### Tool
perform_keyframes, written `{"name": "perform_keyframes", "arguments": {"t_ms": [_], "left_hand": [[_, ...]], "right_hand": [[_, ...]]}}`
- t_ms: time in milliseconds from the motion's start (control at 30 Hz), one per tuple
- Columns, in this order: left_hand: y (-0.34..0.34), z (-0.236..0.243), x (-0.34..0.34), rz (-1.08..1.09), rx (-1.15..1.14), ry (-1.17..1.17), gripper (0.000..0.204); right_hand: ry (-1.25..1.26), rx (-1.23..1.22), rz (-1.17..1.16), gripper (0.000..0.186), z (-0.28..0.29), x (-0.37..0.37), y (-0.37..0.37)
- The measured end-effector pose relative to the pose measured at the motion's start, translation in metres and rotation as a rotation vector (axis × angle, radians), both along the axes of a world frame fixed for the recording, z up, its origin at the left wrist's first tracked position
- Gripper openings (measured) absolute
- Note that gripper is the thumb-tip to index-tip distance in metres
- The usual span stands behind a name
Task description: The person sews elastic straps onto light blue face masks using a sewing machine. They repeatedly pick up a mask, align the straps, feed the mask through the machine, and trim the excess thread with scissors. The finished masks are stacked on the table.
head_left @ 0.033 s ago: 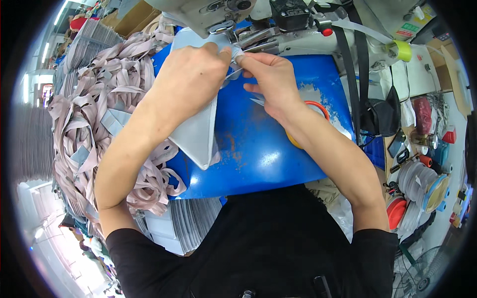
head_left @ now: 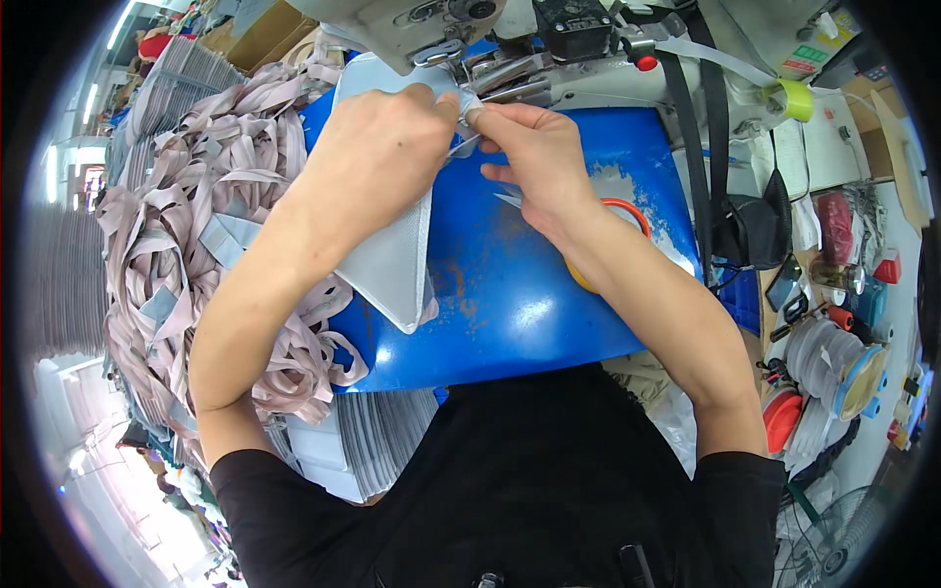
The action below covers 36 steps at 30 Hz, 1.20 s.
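Grey fabric panel (head_left: 392, 260) lies on the blue table (head_left: 529, 304), its top edge up by the sewing machine (head_left: 490, 39). My left hand (head_left: 377, 162) presses down on it, thumb and finger pinching the edge. My right hand (head_left: 534, 157) pinches the same edge, fingertips touching. Strap pile (head_left: 196, 245) sits left.

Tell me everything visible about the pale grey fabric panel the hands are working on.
The pale grey fabric panel looks like a woven, slightly shiny textile with stitched edges, tapering to a rounded corner at its lower end. It lies flat on the blue work surface, its top reaching under the sewing machine. The left hand rests across its upper part; the right hand pinches its top edge. Pinkish-grey strap loops are piled beside it.
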<state>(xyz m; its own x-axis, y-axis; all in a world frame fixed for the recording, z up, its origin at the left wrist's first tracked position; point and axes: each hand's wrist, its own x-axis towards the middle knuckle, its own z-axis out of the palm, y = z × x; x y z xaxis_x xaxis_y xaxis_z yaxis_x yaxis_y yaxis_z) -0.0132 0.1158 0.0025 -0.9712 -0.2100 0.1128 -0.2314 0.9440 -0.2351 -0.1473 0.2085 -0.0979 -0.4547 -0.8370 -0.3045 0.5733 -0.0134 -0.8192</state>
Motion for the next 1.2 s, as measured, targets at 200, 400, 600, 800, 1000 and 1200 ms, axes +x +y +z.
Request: {"name": "perform_keyframes", "arguments": {"t_ms": [200, 400, 600, 800, 1000, 1200], "left_hand": [[0.011, -0.008, -0.003, 0.061, -0.029, 0.024, 0.041], [0.021, -0.012, -0.012, 0.118, -0.031, 0.015, 0.032], [0.037, -0.033, -0.029, 0.256, 0.151, 0.228, 0.014], [0.031, -0.053, -0.011, 0.279, 0.594, 0.549, 0.024], [0.041, -0.073, 0.025, 0.111, 0.505, 0.639, 0.047], [0.053, -0.053, 0.019, 0.19, 0.415, 0.451, 0.045]], "right_hand": [[-0.007, 0.006, 0.004, 0.02, 0.001, 0.001, -0.001], [-0.012, -0.005, -0.005, 0.019, 0.001, -0.001, 0.001], [-0.083, -0.071, -0.003, 0.022, 0.0, 0.002, 0.008], [0.509, -0.196, 0.011, 0.031, -0.026, 0.001, 0.024], [0.421, -0.239, 0.085, 0.034, -0.025, 0.008, 0.044], [-0.001, -0.248, 0.094, 0.035, -0.006, 0.013, 0.052]]}}
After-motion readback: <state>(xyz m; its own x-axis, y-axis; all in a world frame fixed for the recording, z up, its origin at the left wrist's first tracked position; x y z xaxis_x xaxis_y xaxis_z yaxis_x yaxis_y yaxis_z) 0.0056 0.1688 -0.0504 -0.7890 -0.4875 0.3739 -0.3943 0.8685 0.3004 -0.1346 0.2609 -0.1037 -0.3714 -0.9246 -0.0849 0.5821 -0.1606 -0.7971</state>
